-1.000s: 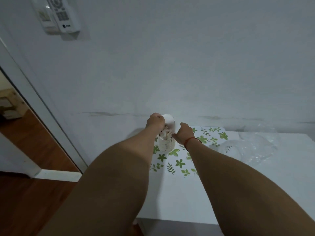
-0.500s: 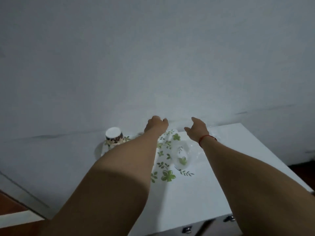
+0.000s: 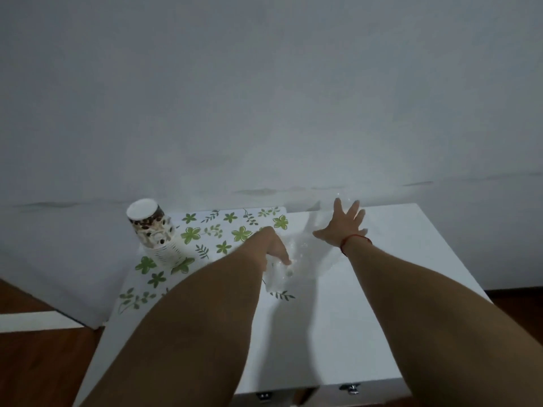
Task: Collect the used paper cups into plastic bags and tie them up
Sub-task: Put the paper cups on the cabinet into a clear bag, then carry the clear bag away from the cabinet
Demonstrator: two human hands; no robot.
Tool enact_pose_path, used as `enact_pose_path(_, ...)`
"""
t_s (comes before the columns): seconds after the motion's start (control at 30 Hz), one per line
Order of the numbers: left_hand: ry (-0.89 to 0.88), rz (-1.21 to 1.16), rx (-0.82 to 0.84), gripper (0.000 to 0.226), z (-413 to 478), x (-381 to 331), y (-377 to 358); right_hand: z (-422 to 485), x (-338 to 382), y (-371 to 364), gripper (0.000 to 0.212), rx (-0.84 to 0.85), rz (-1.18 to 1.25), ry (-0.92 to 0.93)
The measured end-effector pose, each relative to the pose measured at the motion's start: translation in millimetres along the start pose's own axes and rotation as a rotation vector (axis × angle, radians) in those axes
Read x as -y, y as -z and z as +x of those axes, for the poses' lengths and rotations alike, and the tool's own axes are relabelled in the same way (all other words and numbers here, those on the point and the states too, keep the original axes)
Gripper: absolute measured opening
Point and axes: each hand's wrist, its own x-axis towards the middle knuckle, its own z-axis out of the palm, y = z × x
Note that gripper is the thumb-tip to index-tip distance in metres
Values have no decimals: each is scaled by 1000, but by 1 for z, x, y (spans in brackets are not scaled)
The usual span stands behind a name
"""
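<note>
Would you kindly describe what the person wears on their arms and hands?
The left hand and right hand are ungloved, and no sleeves show. A thin red string bracelet circles the right wrist. No watch shows.

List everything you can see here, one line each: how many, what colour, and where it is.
paper cup stack: one upside-down, tilted stack, cup number unclear; brown-spotted on top, white below; rear left of the mat
clear plastic bag: at least one, transparent, crumpled; mid-table between the hands
leaf mat: one, white with green leaves; left part of the table
table: one, white; against the wall
drawer handles: two, dark metal; table's front edge
wall: pale grey; behind the table
floor: brown wood; lower left
bracelet: one, red string; right wrist
left hand: fingers down on the bag, seemingly pinching it
right hand: fingers spread, over the bag's far side
</note>
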Motion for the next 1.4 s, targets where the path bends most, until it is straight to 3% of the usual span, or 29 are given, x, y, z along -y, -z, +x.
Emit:
enact_pose_path(0.07,-24,-38,-101,82,8,3,2,8,-4,-6,108,80,-33,-27)
enact_pose_path(0.13,-30,-3,-202,86,11,7,3,11,-8,-13,103,170,-58,-43)
enact_pose_path(0.2,-3,-30,-242,70,17,13,-1,8,-12,-23,77,212,-86,-10)
enact_pose_path(0.27,18,-59,-266,33,20,17,-7,-1,-11,-34,48,162,-98,41)
enact_pose_path(0.3,38,-77,-277,30,23,19,-11,-5,-10,-38,40,128,-102,53)
enact_pose_path(0.47,18,-216,-418,42,13,7,-8,-17,3,-28,33,1,-36,73)
enact_pose_path(0.63,-61,-465,-650,57,-19,-10,42,-18,41,11,13,-155,235,160)
enact_pose_path(0.83,-225,-585,-816,57,-84,13,128,-59,124,41,22,-286,440,347)
enact_pose_path(0.93,-255,-578,-889,60,-120,50,171,-92,180,43,22,-310,461,430)
enact_pose_path(1.0,-276,-584,-939,59,-143,85,199,-117,222,38,32,-329,452,512)
enact_pose_path(1.17,-240,-684,-981,62,-188,205,262,-193,329,-11,44,-302,450,687)
enact_pose_path(1.4,-86,-760,-920,63,-197,380,315,-264,441,-122,21,-98,447,691)
